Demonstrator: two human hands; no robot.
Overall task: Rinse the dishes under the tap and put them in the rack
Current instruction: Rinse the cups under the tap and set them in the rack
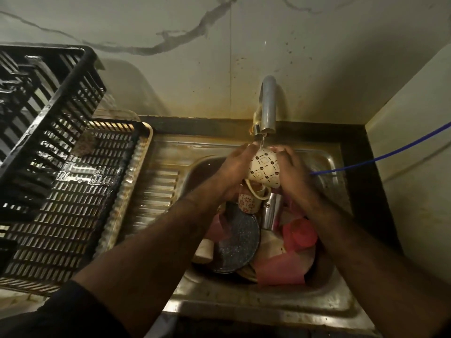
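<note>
Both hands, left (pixel 231 172) and right (pixel 291 167), grip the mug (pixel 264 170) under the tap (pixel 267 106); wet fingers risk dropping it onto the dishes (pixel 244 240).

Both forearms reaching forward and converging, left hand (pixel 234 170) and right hand (pixel 294 169) cupped facing each other, fingers curled

Just the one view here: a wide-angle head cam that looked steeply down and forward over the sink (pixel 288 303), close enough that both forearms filled the lower frame. The rack (pixel 73 191) sat left, the tap (pixel 268 106) ahead.
</note>
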